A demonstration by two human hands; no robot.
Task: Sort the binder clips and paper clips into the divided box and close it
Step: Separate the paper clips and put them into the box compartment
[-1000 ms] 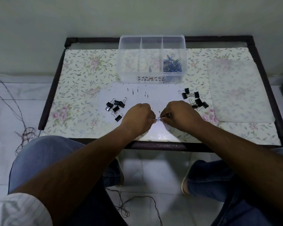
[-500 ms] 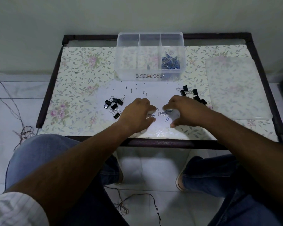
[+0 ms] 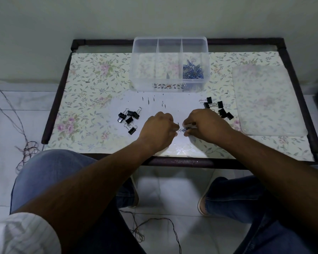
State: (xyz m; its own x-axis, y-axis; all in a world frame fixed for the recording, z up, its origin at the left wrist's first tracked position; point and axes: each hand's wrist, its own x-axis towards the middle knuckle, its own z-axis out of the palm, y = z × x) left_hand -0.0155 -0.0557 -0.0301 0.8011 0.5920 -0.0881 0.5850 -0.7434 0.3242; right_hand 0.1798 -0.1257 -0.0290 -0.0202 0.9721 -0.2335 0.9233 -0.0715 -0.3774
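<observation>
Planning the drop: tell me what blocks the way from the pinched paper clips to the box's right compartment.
Nothing visible does. Both hands, left hand and right hand, pinch the paper clips; bare tabletop lies ahead up to the open box; its lid lies off right.

We find no text, label, brand, number or sign that we can read anywhere in this view. The clear plastic divided box (image 3: 170, 70) carries a small patterned strip low on its front wall, but we see only leaf shapes and a tiny reddish mark on it, too small for us to make out as lettering. The floral-patterned sheet covering the table (image 3: 92, 85) shows printed flowers and leaves only. The translucent plastic lid (image 3: 266, 101) lying on the table bears no writing that we can discern.
</observation>
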